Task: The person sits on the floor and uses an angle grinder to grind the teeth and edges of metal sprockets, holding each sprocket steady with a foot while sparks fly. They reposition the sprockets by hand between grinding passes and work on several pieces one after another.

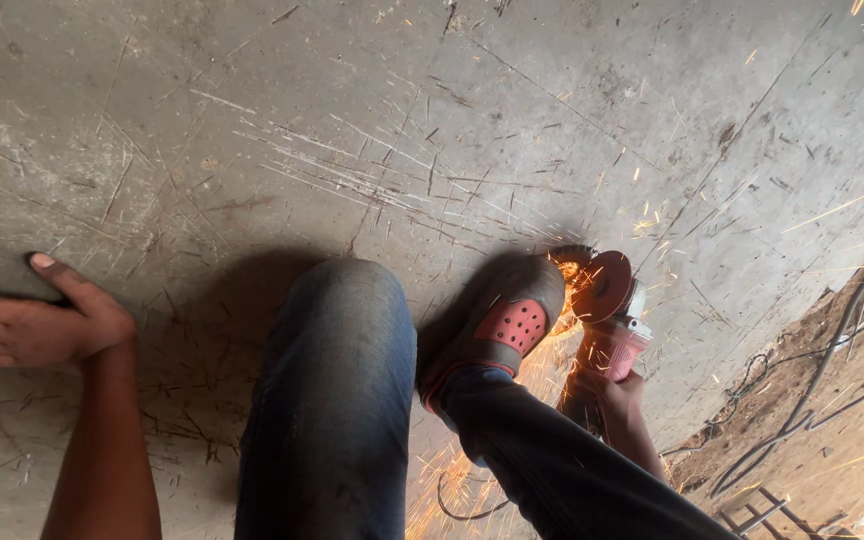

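My right hand (612, 392) grips a red angle grinder (614, 335) low at the right of centre. Its round disc (602, 285) is down at the scratched concrete floor (372, 140), and orange sparks (642, 215) fly up and to the right from it. My foot in a grey and red shoe (497, 320) is planted just left of the disc, on something I cannot make out. My left hand (37, 320) rests at the left edge, fingers curled on a thin dark strip lying on the floor. My jeans-clad knee (337, 370) is between the hands.
Black cables (832, 370) run down the right side over a patch of brown dirt (832, 440). A metal frame piece (752, 510) lies at the bottom right. A thin cord (462, 505) loops under my leg.
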A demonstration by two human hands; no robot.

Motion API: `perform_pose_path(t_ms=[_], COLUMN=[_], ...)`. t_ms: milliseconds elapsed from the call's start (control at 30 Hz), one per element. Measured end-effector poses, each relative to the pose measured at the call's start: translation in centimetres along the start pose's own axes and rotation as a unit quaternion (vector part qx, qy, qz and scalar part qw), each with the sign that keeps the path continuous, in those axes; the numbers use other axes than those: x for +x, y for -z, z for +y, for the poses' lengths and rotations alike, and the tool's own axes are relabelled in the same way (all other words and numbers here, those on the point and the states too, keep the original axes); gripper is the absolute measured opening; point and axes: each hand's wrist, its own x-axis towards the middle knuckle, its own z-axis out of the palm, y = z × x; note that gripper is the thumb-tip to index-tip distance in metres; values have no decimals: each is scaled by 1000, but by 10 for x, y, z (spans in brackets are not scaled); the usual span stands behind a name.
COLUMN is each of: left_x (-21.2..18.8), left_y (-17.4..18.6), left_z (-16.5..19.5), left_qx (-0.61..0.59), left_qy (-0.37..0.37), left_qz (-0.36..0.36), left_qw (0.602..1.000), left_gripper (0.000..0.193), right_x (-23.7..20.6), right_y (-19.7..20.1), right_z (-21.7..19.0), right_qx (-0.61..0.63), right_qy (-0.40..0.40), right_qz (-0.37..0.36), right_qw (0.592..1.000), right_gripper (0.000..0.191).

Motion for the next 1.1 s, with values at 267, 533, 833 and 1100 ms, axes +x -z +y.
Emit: perform_pose_path(t_ms=[267,533,833,1100], left_x=[0,2,5,9], left_y=[0,4,-3,3], left_z=[-4,-1,-6,-4], left_qx=[2,-5,8,-11], left_qy=[3,15,6,-12], left_qz=[-16,-13,-1,8], left_qw=[1000,1000,1000,1000], left_gripper=[58,62,62,70], right_x=[4,-11,6,8], right_y=[0,-5,2,0], right_z=[5,-9,-8,-28], right_qx=[-48,17,-7,31], right_qy=[25,-12,-20,53], right_qz=[8,-16,0,-45], right_qw=[999,1000,1000,997], right_gripper=[31,31,33,35])
